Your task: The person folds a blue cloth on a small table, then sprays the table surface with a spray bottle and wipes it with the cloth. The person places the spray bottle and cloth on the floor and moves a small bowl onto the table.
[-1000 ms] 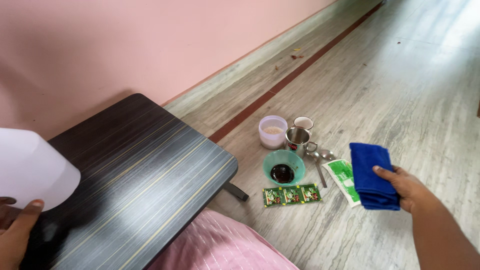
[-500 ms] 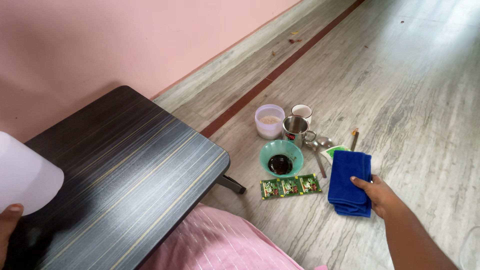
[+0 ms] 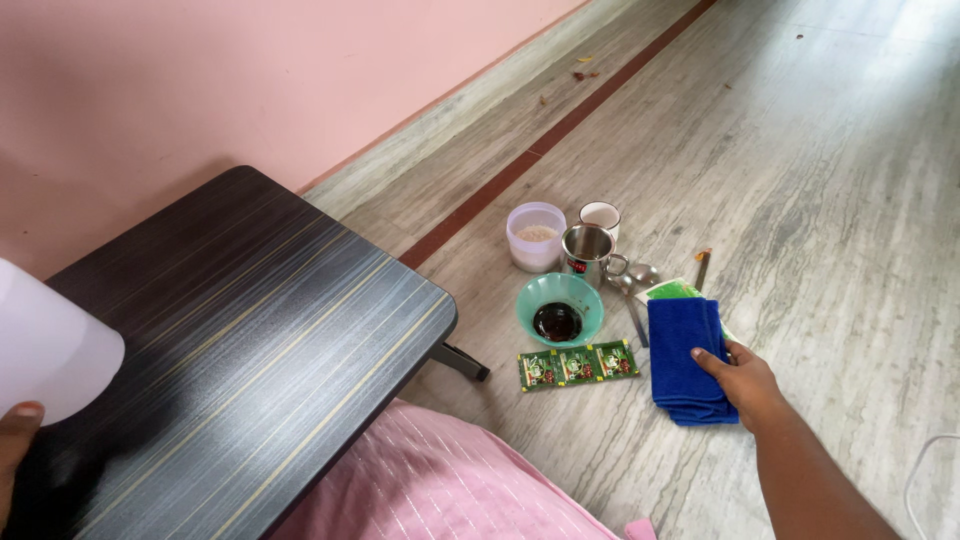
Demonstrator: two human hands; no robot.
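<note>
Since the earlier frames the folded blue cloth [image 3: 683,360] has been brought down from the air and is now laid flat on the floor, partly over the green and white packet [image 3: 672,291]. The cloth is no longer carried; it seems to be only steadied or just being set down.

Nearest, a pink garment [image 3: 450,480] is seen at the bottom edge. The right hand [image 3: 742,382] is rested on the near right corner of the cloth, with the thumb on top and the other fingers tucked at its edge, so a loose pinch is kept. The cloth looks thick, soft and folded in several layers, deep blue, with neat edges.

At the near left corner of the dark striped desk [image 3: 250,330] a white translucent container [image 3: 50,345] is held by the left hand [image 3: 15,450]; only a thumb is shown, so the grip cannot be told fully.

Farther on the floor are lying a strip of green sachets [image 3: 578,365], a green bowl [image 3: 560,308] with dark liquid, a spoon [image 3: 632,300], a steel mug [image 3: 588,255], a white lidded tub [image 3: 535,236] and a small white cup [image 3: 600,216].
</note>
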